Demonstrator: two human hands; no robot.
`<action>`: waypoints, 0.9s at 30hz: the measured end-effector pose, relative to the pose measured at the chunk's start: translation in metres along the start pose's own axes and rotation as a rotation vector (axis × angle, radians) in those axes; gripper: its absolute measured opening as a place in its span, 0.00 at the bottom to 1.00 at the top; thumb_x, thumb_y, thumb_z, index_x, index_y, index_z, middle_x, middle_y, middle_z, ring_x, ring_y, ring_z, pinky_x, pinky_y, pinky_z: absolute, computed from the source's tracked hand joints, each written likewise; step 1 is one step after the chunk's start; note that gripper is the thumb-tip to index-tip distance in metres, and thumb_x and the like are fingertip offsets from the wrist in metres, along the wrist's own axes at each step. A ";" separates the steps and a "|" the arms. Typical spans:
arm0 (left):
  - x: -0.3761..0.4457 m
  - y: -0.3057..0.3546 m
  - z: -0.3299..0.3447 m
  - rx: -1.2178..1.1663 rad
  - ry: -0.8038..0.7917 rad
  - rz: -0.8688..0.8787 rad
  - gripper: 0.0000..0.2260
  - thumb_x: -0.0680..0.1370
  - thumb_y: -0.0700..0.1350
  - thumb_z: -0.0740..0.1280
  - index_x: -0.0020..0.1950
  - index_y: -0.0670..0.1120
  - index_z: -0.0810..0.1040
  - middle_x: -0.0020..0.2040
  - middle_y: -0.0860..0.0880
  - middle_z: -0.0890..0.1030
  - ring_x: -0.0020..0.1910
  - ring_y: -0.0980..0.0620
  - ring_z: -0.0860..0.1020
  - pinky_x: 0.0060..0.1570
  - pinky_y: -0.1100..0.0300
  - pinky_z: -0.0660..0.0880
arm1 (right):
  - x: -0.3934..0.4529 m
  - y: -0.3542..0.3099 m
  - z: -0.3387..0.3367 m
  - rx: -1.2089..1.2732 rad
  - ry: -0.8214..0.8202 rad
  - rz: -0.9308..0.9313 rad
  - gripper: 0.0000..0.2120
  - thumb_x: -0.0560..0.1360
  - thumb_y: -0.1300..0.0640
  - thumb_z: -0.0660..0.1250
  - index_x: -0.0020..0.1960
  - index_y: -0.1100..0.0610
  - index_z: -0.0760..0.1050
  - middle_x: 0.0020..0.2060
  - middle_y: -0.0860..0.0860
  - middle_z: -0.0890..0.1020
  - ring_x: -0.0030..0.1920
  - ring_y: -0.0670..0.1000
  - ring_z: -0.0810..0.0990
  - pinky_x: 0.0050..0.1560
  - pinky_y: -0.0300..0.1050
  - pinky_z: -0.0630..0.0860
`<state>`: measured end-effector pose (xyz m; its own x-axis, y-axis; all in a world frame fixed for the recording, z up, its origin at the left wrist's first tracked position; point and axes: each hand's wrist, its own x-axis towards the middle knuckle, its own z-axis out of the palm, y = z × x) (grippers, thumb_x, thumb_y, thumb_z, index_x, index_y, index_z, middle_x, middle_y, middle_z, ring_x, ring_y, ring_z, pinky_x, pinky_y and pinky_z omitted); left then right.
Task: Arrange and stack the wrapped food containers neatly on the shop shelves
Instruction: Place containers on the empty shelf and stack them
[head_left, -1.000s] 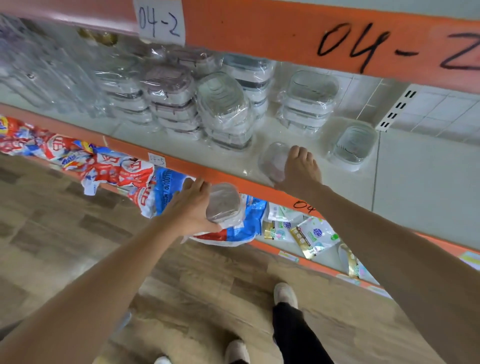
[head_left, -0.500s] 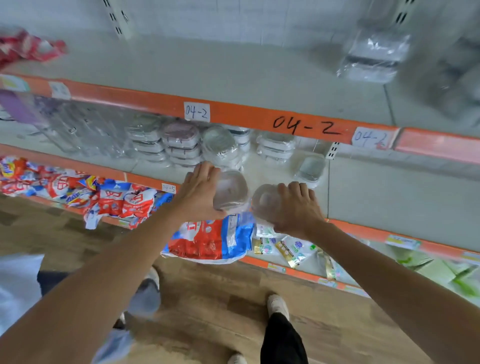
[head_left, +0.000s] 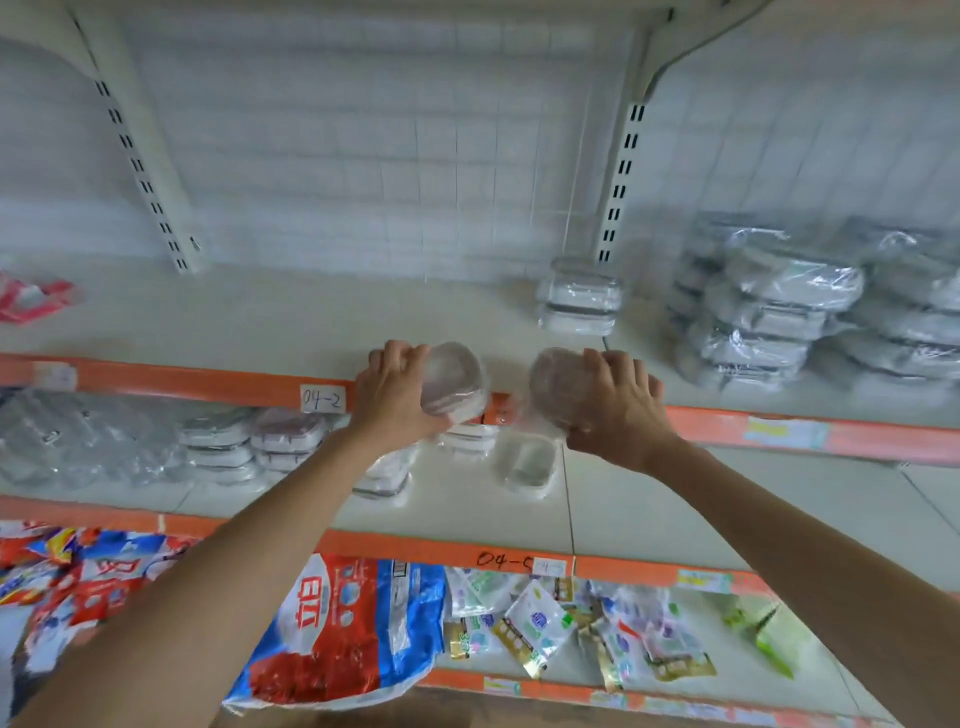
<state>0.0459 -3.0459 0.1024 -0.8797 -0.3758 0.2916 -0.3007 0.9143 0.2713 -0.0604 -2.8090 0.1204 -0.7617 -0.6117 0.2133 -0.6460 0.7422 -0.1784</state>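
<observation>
My left grip clasps a rounded, film-wrapped container; my right grip clasps its glossy twin. I hold both at the orange lip of the upper shelf. Crinkled wrapped stacks sit rightward.

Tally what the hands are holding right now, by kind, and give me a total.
Round clear film-wrapped containers with brownish lids: 2, one gripped in the left hand, one in the right hand.
Other kinds held: 0.
Total held: 2.
</observation>
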 end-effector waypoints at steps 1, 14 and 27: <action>0.007 -0.002 0.001 -0.020 -0.039 -0.007 0.41 0.65 0.54 0.77 0.73 0.49 0.62 0.66 0.46 0.63 0.65 0.42 0.62 0.62 0.52 0.64 | 0.009 0.005 -0.003 0.002 -0.027 0.023 0.45 0.64 0.47 0.74 0.73 0.54 0.54 0.65 0.55 0.62 0.66 0.56 0.60 0.67 0.50 0.56; 0.087 -0.015 0.017 -0.151 -0.337 -0.117 0.44 0.65 0.57 0.77 0.76 0.52 0.59 0.68 0.47 0.61 0.69 0.43 0.59 0.69 0.53 0.59 | 0.105 0.050 0.012 -0.005 -0.378 0.027 0.41 0.71 0.40 0.68 0.74 0.56 0.51 0.67 0.56 0.61 0.68 0.59 0.60 0.67 0.58 0.64; 0.143 0.001 0.048 -0.060 -0.253 -0.240 0.48 0.63 0.57 0.78 0.76 0.55 0.57 0.69 0.46 0.60 0.68 0.41 0.61 0.66 0.51 0.63 | 0.123 0.061 0.029 0.008 -0.270 -0.084 0.43 0.65 0.38 0.71 0.70 0.54 0.57 0.63 0.53 0.65 0.64 0.56 0.64 0.62 0.55 0.67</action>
<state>-0.0975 -3.0919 0.1004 -0.8522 -0.5227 -0.0217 -0.4944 0.7910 0.3604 -0.1951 -2.8466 0.1079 -0.6905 -0.7224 -0.0361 -0.7068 0.6845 -0.1786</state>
